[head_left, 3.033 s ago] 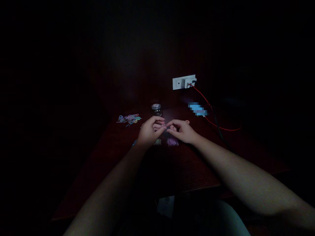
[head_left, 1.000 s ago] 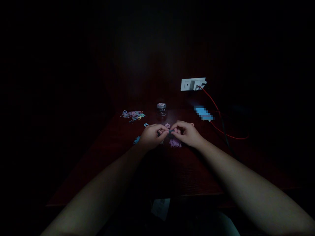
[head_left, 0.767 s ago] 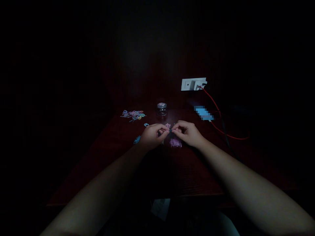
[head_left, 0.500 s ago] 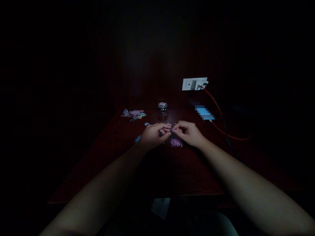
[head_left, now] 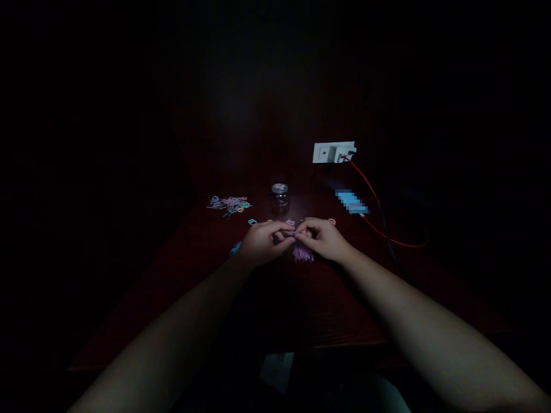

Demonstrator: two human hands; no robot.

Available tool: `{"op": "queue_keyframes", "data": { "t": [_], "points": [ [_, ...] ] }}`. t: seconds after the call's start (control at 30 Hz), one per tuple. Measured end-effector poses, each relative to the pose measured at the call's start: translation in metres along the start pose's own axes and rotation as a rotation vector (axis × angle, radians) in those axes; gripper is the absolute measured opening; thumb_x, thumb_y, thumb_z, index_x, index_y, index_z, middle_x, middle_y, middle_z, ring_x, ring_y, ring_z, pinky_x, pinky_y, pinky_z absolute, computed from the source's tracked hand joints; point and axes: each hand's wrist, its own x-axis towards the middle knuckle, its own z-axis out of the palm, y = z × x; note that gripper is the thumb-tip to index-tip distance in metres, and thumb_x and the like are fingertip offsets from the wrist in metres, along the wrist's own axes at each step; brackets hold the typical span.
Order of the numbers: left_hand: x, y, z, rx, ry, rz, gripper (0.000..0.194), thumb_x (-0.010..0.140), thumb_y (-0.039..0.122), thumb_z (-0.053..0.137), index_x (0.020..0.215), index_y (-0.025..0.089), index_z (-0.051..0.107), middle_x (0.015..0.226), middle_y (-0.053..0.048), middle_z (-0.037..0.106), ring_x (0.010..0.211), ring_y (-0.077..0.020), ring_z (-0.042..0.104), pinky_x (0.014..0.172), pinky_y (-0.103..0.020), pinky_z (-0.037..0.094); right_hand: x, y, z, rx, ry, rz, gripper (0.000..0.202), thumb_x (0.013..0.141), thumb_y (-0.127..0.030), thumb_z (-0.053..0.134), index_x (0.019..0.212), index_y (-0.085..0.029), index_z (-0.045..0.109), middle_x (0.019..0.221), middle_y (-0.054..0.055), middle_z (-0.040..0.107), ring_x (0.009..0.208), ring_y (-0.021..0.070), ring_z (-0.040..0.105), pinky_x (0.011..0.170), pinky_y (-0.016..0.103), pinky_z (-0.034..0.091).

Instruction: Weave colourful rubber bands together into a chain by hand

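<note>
Over the middle of the table, my left hand (head_left: 262,242) and my right hand (head_left: 325,238) meet fingertip to fingertip. Both are closed in a pinch on one small, pale hair tie (head_left: 294,233), mostly covered by the fingers. Just below my right fingers lies a heap of purple hair ties (head_left: 303,254). Blue hair ties (head_left: 235,248) show beside my left wrist, partly hidden by it. Past the hands are a lighter blue hair tie (head_left: 252,222), pink ones (head_left: 290,222) and an orange one (head_left: 332,221).
A mixed heap of coloured hair ties (head_left: 230,205) lies at the back left. Near it stands a clear lidded jar (head_left: 279,196). At the right, a phone-like blurred object (head_left: 352,202) is joined by a red cable (head_left: 365,174) to a charger in the wall socket (head_left: 322,153). The surroundings are dark.
The view has shifted slightly, so everything sits a little lower and further left. Both hands keep their pinch with small finger movements. More of the orange hair tie shows behind my right hand.
</note>
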Motion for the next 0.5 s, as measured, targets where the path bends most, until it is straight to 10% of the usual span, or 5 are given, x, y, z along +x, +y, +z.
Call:
{"op": "queue_keyframes", "data": {
  "t": [0.5],
  "points": [
    [-0.0009,-0.0020,0.0005,0.032,0.028,-0.065,0.014,0.079,0.032,0.065,0.087,0.024,0.074,0.073,0.001,0.073,0.053,-0.0107,0.060,0.051,-0.020,0.048,-0.0004,0.0000,0.0011,-0.006,-0.006,-0.016,0.015,0.082,-0.028,0.061,0.082,-0.014,0.067,0.068,0.000,0.051,0.061,0.0110,0.046,0.056,0.022,0.038]
  ]
}}
